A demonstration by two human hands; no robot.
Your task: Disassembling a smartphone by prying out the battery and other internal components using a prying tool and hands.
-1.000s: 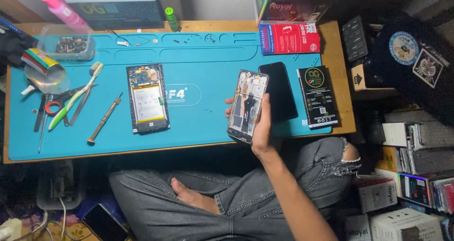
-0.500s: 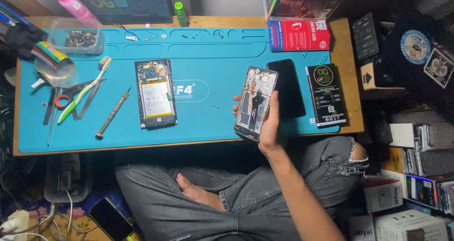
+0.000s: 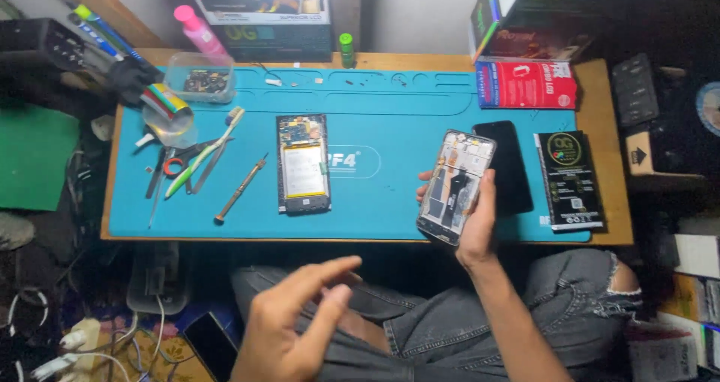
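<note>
The right hand (image 3: 476, 228) has its grip closed around a bare phone frame (image 3: 456, 187), held by the long edges above the blue mat (image 3: 390, 104) — light, thin, easily bent. The left hand (image 3: 296, 322) hovers open and empty over the lap.

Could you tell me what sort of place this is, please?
It looks like a small phone-repair bench. A blue work mat covers the wooden table, with an opened phone showing its battery, a screwdriver and tweezers on it. The right hand holds a bare phone frame; the left hand is empty.
</note>
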